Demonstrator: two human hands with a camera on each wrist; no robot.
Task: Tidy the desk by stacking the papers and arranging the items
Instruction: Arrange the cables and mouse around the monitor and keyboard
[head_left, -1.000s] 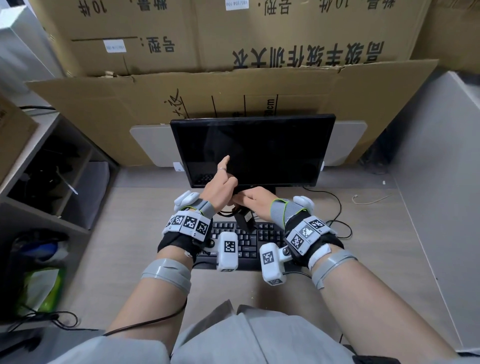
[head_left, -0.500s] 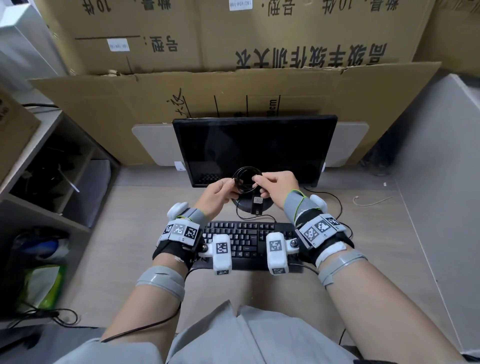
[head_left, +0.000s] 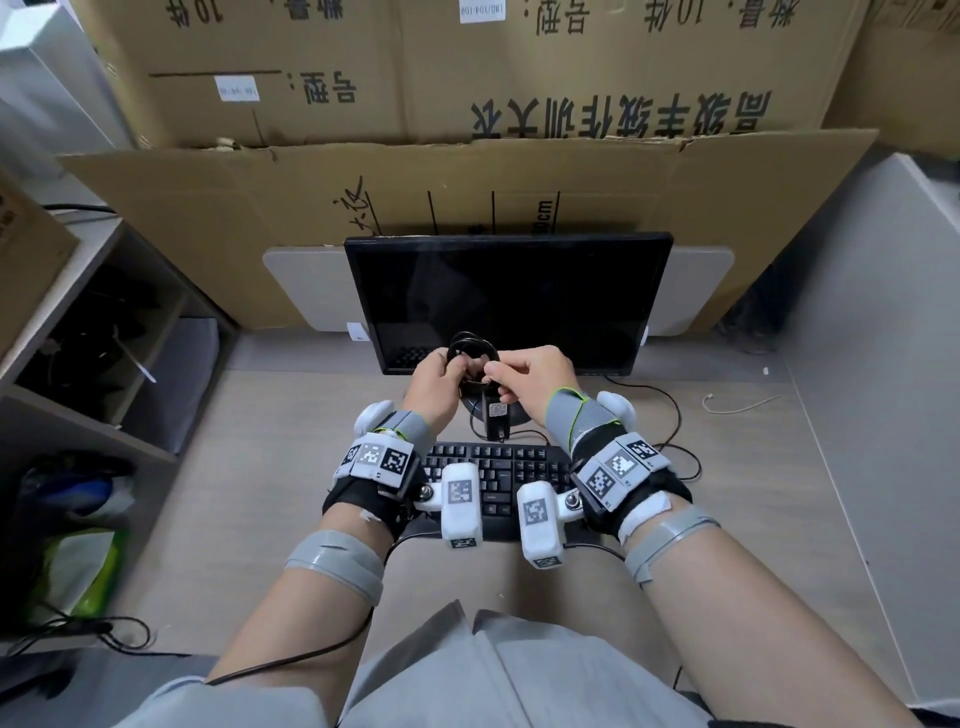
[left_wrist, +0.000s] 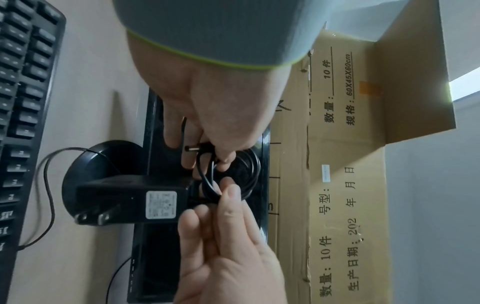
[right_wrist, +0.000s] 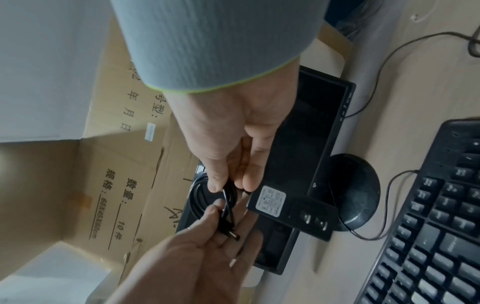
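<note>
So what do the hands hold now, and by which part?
Both hands pinch the coiled black cable of the black power adapter: left hand near the barrel plug, right hand opposite.

Keyboard (head_left: 498, 470) lies on desk (head_left: 727, 519), before monitor (head_left: 509, 299). Cardboard boxes (head_left: 467, 197) stand behind monitor. Shelf unit (head_left: 78, 364) at left.

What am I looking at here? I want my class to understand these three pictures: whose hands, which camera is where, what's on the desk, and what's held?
There is no machine: a person wears cameras. The big picture is from the head; the other two look along each wrist. On the desk stand a monitor and a keyboard. The left hand grips a black coiled cable and its plug. The right hand pinches the cable near its adapter, which hangs below.
</note>
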